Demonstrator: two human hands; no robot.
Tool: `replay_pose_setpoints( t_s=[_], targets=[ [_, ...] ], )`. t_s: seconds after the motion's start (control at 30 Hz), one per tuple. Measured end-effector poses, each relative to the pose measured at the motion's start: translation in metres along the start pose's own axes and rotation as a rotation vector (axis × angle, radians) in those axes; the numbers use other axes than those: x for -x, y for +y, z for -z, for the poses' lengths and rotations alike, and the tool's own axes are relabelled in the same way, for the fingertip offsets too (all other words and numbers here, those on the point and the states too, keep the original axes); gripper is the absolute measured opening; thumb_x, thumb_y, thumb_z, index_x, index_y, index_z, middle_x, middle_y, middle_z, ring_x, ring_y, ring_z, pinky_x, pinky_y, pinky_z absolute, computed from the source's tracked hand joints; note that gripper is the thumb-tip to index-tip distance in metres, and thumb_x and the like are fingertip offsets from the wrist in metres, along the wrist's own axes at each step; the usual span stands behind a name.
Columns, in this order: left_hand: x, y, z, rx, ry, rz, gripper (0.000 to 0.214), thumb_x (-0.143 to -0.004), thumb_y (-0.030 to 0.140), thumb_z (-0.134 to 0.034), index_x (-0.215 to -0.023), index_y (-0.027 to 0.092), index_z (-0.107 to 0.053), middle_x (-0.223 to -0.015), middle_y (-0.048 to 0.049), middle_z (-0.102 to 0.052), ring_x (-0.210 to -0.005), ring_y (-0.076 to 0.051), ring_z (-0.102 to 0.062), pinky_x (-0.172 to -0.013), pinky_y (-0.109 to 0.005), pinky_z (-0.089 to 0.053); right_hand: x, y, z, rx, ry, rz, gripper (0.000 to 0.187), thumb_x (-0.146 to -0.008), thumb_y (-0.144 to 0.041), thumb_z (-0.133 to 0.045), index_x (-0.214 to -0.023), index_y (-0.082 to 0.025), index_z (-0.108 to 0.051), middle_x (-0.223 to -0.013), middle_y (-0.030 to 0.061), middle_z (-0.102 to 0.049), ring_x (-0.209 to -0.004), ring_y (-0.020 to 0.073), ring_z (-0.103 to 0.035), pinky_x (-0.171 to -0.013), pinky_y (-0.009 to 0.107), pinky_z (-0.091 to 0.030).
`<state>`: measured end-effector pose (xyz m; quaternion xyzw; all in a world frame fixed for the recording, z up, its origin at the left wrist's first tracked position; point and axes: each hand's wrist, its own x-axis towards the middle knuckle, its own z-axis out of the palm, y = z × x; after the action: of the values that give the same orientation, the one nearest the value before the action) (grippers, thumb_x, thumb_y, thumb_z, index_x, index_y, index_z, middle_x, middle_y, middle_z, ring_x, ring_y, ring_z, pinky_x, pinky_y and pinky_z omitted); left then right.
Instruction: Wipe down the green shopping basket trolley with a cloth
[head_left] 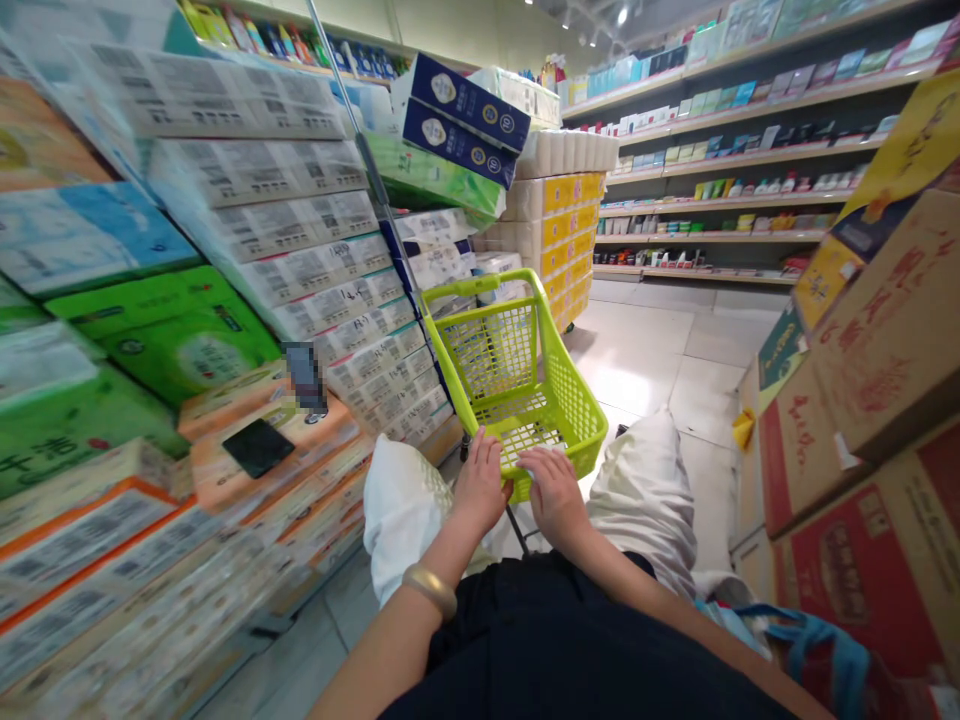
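A small lime-green shopping cart (577, 400) stands between my knees, its mesh basket tilted in view. My left hand (482, 480), below a gold-coloured bangle (430, 590), has its fingers bent over the basket's near rim. Close beside it, my right hand (553, 492) curls over the same rim, farther right. Both thumbs are partly hidden. Through the mesh the pale floor shows, and nothing is visible lying in the basket. The cart's handle (469, 287) is at the far side, away from me.
Stacked tissue packs (330, 270) rise close on the left. A dark phone (257, 446) lies on orange packs there. Cardboard cartons (892, 340) line the right side. Pale floor tiles (652, 350) run ahead toward shelves (720, 145) of small goods. A thin metal pole (375, 180) leans near the cart.
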<state>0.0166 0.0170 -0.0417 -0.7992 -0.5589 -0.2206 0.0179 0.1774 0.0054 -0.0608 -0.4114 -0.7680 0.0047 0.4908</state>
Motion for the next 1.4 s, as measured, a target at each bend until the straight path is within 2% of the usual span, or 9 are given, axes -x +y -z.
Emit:
replay_pose_setpoints(
  t_s=[0.13, 0.3, 0.4, 0.57, 0.8, 0.9, 1.07, 1.3, 1.4],
  targets=[
    [0.0, -0.002, 0.002, 0.001, 0.0, -0.003, 0.049, -0.074, 0.013, -0.06, -0.119, 0.016, -0.043, -0.132, -0.0141, -0.048, -0.144, -0.031, -0.023, -0.114, -0.051, -0.033, -0.001, 0.002, 0.005, -0.025, -0.056, 0.082, 0.041, -0.082, -0.004, -0.04, -0.114, -0.022, -0.057, -0.118, 0.0049, -0.065, -0.117, 0.0186, -0.053, -0.105, 0.038, -0.034],
    [0.001, -0.001, -0.001, 0.032, 0.002, 0.003, 0.054, -0.072, 0.013, -0.063, -0.122, 0.017, -0.042, -0.135, -0.0142, -0.045, -0.145, -0.031, -0.02, -0.115, -0.051, -0.032, 0.0, 0.03, 0.018, 0.069, 0.111, -0.09, 0.037, -0.082, -0.005, -0.04, -0.109, -0.02, -0.059, -0.111, 0.0068, -0.066, -0.113, 0.0219, -0.055, -0.102, 0.042, -0.036],
    [0.0, 0.001, -0.003, 0.041, 0.005, 0.009, 0.053, -0.072, 0.013, -0.061, -0.122, 0.016, -0.042, -0.135, -0.0147, -0.045, -0.144, -0.031, -0.02, -0.114, -0.052, -0.032, 0.0, 0.017, 0.01, 0.056, 0.098, -0.1, 0.039, -0.08, -0.004, -0.04, -0.109, -0.021, -0.059, -0.109, 0.0065, -0.066, -0.112, 0.0221, -0.055, -0.102, 0.042, -0.035],
    [0.001, -0.001, -0.004, 0.036, 0.016, -0.026, 0.049, -0.076, 0.015, -0.056, -0.123, 0.017, -0.041, -0.134, -0.0155, -0.045, -0.144, -0.032, -0.02, -0.111, -0.055, -0.036, -0.002, -0.01, -0.002, -0.031, -0.088, 0.081, 0.044, -0.08, -0.004, -0.041, -0.115, -0.023, -0.059, -0.116, 0.0054, -0.065, -0.115, 0.019, -0.054, -0.103, 0.038, -0.036],
    [0.002, -0.001, -0.006, 0.028, 0.029, -0.012, 0.055, -0.07, 0.013, -0.06, -0.121, 0.017, -0.041, -0.135, -0.0139, -0.045, -0.145, -0.032, -0.018, -0.114, -0.053, -0.033, 0.0, 0.035, 0.018, 0.087, 0.109, -0.082, 0.037, -0.08, -0.006, -0.04, -0.108, -0.02, -0.059, -0.107, 0.0068, -0.067, -0.11, 0.0224, -0.056, -0.102, 0.044, -0.037],
    [0.001, 0.001, -0.007, 0.02, 0.034, -0.01, 0.054, -0.07, 0.012, -0.059, -0.121, 0.015, -0.042, -0.134, -0.0152, -0.046, -0.145, -0.033, -0.018, -0.114, -0.052, -0.033, 0.0, 0.023, 0.01, 0.077, 0.115, -0.092, 0.036, -0.079, -0.005, -0.04, -0.106, -0.02, -0.059, -0.105, 0.0076, -0.066, -0.108, 0.0227, -0.056, -0.102, 0.044, -0.038],
    [0.001, -0.001, -0.006, 0.01, 0.04, -0.031, 0.048, -0.074, 0.013, -0.055, -0.12, 0.017, -0.043, -0.132, -0.015, -0.047, -0.143, -0.033, -0.023, -0.111, -0.056, -0.036, -0.004, -0.008, -0.004, -0.01, -0.061, 0.074, 0.043, -0.078, -0.003, -0.042, -0.112, -0.022, -0.06, -0.112, 0.0062, -0.065, -0.112, 0.0198, -0.055, -0.103, 0.039, -0.038],
    [0.0, -0.001, -0.005, 0.024, 0.013, -0.002, 0.053, -0.07, 0.014, -0.059, -0.12, 0.017, -0.043, -0.134, -0.014, -0.046, -0.144, -0.031, -0.02, -0.114, -0.052, -0.033, 0.002, 0.05, 0.025, 0.105, 0.108, -0.051, 0.04, -0.079, -0.004, -0.04, -0.109, -0.021, -0.06, -0.11, 0.0062, -0.066, -0.113, 0.0222, -0.055, -0.104, 0.043, -0.037],
    [0.001, 0.0, -0.006, 0.03, 0.02, -0.003, 0.053, -0.07, 0.013, -0.059, -0.12, 0.017, -0.043, -0.135, -0.0138, -0.046, -0.145, -0.031, -0.02, -0.114, -0.051, -0.033, 0.002, 0.054, 0.027, 0.138, 0.168, -0.102, 0.037, -0.079, -0.004, -0.039, -0.106, -0.02, -0.06, -0.108, 0.0068, -0.066, -0.112, 0.0233, -0.054, -0.102, 0.043, -0.038]
  ],
)
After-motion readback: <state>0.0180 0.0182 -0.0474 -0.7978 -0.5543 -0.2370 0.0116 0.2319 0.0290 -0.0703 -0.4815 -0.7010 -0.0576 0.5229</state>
